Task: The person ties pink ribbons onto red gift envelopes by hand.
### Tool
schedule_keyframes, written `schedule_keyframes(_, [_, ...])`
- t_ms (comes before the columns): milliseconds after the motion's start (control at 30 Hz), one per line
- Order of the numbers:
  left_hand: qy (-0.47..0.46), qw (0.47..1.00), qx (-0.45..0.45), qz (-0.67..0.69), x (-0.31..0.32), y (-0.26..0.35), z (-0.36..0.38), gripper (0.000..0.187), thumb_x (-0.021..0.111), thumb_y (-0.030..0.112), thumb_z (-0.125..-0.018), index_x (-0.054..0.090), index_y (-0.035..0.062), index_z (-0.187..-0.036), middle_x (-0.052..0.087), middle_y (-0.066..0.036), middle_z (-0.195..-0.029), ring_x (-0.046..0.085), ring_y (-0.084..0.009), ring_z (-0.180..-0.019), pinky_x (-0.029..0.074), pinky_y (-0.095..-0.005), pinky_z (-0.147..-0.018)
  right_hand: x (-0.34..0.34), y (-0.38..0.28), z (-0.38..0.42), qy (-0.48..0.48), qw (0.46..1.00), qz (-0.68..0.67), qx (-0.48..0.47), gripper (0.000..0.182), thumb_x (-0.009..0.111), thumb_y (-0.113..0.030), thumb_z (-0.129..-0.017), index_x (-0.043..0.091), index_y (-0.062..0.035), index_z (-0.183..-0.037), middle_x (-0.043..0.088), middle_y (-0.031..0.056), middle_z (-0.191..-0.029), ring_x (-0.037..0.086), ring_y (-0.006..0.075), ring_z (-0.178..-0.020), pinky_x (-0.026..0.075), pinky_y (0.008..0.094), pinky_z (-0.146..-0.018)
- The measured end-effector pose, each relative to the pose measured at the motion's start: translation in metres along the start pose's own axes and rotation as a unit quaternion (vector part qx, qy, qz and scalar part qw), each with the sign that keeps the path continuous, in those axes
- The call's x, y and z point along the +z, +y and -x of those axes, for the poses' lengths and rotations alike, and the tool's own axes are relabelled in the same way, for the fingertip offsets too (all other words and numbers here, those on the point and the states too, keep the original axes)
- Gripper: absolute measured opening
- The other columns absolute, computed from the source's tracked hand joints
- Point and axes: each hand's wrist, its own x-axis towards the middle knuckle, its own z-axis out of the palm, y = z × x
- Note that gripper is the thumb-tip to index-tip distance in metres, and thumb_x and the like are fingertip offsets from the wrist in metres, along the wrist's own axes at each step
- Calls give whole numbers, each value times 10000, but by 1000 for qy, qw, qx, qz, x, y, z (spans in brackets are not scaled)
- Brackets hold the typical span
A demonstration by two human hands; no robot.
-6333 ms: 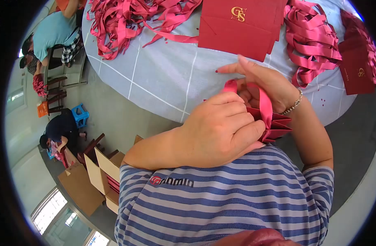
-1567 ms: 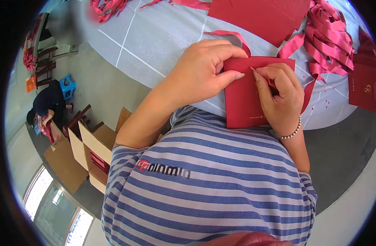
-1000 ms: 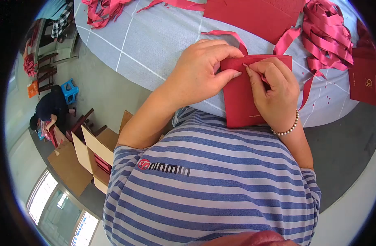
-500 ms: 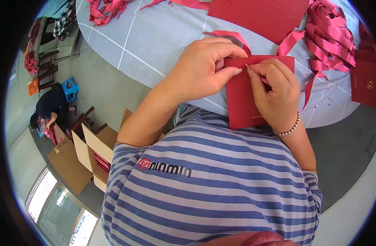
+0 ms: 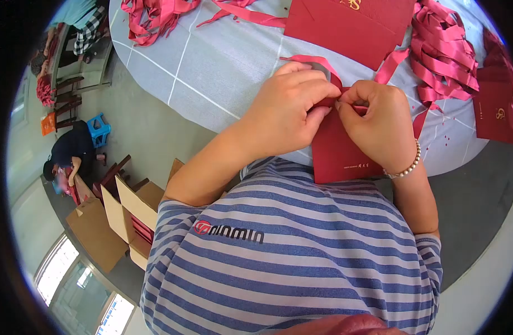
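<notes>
A small dark red paper bag (image 5: pixel 346 157) with fine lettering near its bottom lies at the table's edge against my shirt. My left hand (image 5: pixel 293 109) is closed at the bag's upper left edge, thumb and fingers pinching it. My right hand (image 5: pixel 379 125), wearing a beaded bracelet, pinches at the top edge with thumb and forefinger, close to the left fingertips. A pink-red ribbon (image 5: pixel 323 62) runs from behind the left fingers to this spot; its end between the right fingertips is mostly hidden. Another stretch of ribbon (image 5: pixel 392 66) lies just beyond the right hand.
A larger red bag with a gold emblem (image 5: pixel 346 30) lies beyond my hands. Ribbon piles (image 5: pixel 443 50) sit at right and far left, and another red bag (image 5: pixel 494 109) at the right edge. Open cardboard boxes (image 5: pixel 119 209) stand on the floor at left; a person crouches near a blue stool (image 5: pixel 99 129).
My right hand has turned and shifted slightly, its fingertips now meeting the left ones at the bag's top edge. The bag's lower lettering shows more. The whole view has shifted slightly.
</notes>
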Motion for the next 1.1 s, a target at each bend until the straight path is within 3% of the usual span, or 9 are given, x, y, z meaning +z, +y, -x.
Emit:
schedule_keyframes(67, [2,1000,11,-12,-3,3,-4,296,759,-36,-725,701,24,-1009,633,-69,-815,507,-204,-650,461,-342,-718,0,-5,-1,40,990,102,-83,45,728,-47,-755,716,-7,-770,670,152,-680,654,319,-593,523,374,-567])
schedule_keyframes(333, [-32,994,-77,68,-17,9,-11,312,775,-62,-730,713,28,-1022,675,-52,-860,508,-150,-613,441,-269,-601,-13,2,6,31,985,60,-157,93,763,-54,-772,700,-14,-828,685,120,-809,666,308,-732,534,375,-635])
schedule_keyframes(500, [-15,1000,10,9,-14,7,-15,295,793,-45,-727,705,31,-998,688,-72,-880,574,-197,-648,507,-313,-672,-19,-3,-5,128,951,145,-240,166,791,-82,-745,673,-42,-856,644,93,-853,631,303,-821,510,384,-730])
schedule_keyframes(600, [-3,999,44,0,-16,9,-14,277,803,-32,-724,699,36,-972,691,-85,-866,630,-241,-716,543,-348,-752,-29,5,-3,22,965,118,-233,192,796,-88,-729,641,-48,-837,622,87,-862,604,300,-827,460,396,-772])
schedule_keyframes(733, [35,999,32,-13,-9,12,-10,258,810,-17,-723,697,48,-946,699,-80,-844,671,-263,-796,548,-392,-859,-31,0,0,32,953,159,-257,173,790,-88,-729,642,-48,-809,618,87,-833,603,304,-808,462,400,-772])
schedule_keyframes(833, [28,998,59,-26,-7,10,-6,252,808,-15,-726,696,57,-941,706,-71,-862,674,-254,-797,533,-421,-900,-34,1,-4,16,966,109,-233,164,794,-107,-767,653,-23,-780,624,103,-806,604,295,-756,471,401,-721])
schedule_keyframes(900, [20,996,71,-47,-7,12,-4,252,807,-17,-726,695,58,-940,708,-67,-867,677,-247,-797,530,-429,-907,-43,1,-8,-98,982,-80,-142,200,771,-149,-845,667,15,-795,635,135,-795,602,280,-709,469,391,-648])
schedule_keyframes(1000, [16,991,107,-85,-4,13,-3,254,805,-19,-726,695,58,-942,708,-60,-870,679,-236,-796,519,-431,-914,-46,12,-23,-153,983,-84,-47,285,704,-210,-925,684,51,-810,620,181,-673,557,262,-567,446,391,-561])
schedule_keyframes(1100, [12,984,135,-119,-5,18,-4,254,802,-16,-726,694,55,-945,706,-56,-868,676,-228,-789,503,-420,-909,-42,17,-37,-205,973,-20,-108,280,700,-188,-903,682,53,-762,605,188,-618,534,259,-518,446,391,-543])
